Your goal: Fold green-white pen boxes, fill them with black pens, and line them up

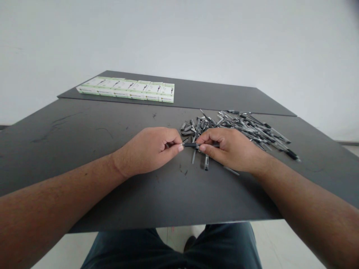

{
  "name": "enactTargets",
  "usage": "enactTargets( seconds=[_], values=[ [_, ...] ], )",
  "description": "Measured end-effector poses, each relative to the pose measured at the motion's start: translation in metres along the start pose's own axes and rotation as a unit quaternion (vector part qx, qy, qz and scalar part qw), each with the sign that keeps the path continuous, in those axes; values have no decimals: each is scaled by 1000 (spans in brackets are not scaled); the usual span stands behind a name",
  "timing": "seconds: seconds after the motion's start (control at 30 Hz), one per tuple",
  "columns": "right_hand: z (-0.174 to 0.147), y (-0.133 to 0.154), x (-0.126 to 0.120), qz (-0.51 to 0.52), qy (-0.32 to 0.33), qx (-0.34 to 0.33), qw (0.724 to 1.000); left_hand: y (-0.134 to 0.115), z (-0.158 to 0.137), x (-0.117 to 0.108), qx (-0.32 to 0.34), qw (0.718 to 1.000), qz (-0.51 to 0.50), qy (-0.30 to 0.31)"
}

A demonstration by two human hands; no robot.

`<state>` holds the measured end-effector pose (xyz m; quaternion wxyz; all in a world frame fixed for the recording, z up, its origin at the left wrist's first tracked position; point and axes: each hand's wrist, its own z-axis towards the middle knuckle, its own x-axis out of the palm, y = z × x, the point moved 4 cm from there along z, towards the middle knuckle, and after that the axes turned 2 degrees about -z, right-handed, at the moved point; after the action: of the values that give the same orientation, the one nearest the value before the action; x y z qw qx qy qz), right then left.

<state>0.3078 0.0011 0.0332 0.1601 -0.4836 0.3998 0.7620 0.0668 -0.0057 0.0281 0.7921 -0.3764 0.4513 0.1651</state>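
Our left hand [151, 152] and right hand [231, 150] pinch one pen [191, 145]; we should keep it straight, gripping lightly.

Has a pen [190, 145] between left hand [151, 149] and right hand [232, 147], above the near tabletop [168, 201]. Has a heap of pens [252, 130] behind the right hand, spreading to its right, with caps [187, 129] at the left end. Has boxes [131, 89] farther back, in a row on the left of the far tabletop [213, 95], before the wall [179, 37].

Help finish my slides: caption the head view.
Left hand and right hand hold a pen near scattered pen parts.
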Motion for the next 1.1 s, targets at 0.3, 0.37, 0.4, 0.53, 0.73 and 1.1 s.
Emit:
enactTargets(
  seconds=[0.3,0.37,0.4,0.53,0.73,1.1],
  values=[
    [1,0,0,-21,6,-16,1000,1,-1,1,-1,1000,6,4],
    [1,0,1,-9,5,-2,1000,2,0,1,-2,1000,6,4],
    [1,-1,1,-1,4,5,1000,2,0,1,-3,1000,6,3],
    [1,-1,1,-5,1,-3,1000,2,0,1,4,1000,3,1],
    [2,0,0,-25,6,-27,999,1,-1,1,0,1000,9,5],
    [1,1,0,-34,3,-38,999,2,0,1,-10,1000,14,8]
  ],
)
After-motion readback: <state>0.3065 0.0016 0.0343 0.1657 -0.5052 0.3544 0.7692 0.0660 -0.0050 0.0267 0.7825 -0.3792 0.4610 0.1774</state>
